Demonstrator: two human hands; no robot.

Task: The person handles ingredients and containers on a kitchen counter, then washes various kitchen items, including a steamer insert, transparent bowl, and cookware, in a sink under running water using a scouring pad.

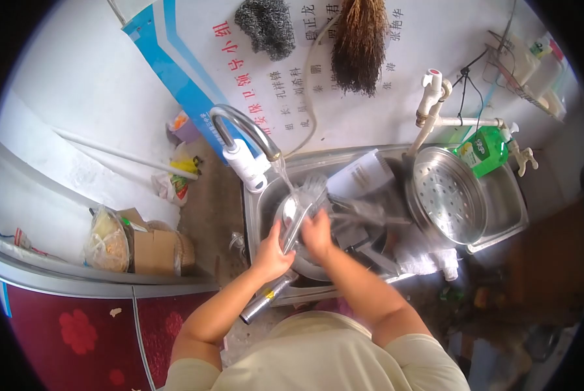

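Over the sink, my left hand (274, 255) is closed around the handle of a shiny metal ladle (290, 212), its rounded head under the running water. Close beside it, my right hand (317, 236) is bent and partly blurred against the utensils; what its fingers grip is not clear. Just above the right hand shows a slotted metal turner (315, 186). Water falls from the curved faucet (245, 124) onto the ladle. Beneath both hands a metal basin partly shows, and its contents are blurred.
The steel sink (249, 218) holds a white packet-like sheet (362, 174) and a knife-like tool (378, 259). A perforated steamer pan (448, 195) stands right, near a green detergent bottle (484, 151). A metal cylinder (266, 301) lies at the front rim. A cardboard box (154, 253) sits left.
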